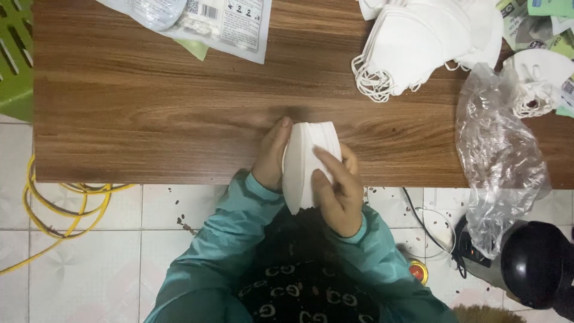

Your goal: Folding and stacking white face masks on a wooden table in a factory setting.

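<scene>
White mask stack (302, 167) clamped between left hand (272, 155) and right hand (338, 188), at table (149, 119) edge.

Bare wooden table (149, 119) is lying open to your left; mask pile (418, 42) and plastic bag (499, 155) are crowding your right.

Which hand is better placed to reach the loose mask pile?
Probably right. The right hand grips the held mask stack on the side nearer the loose mask pile; the left hand is farther.
</scene>
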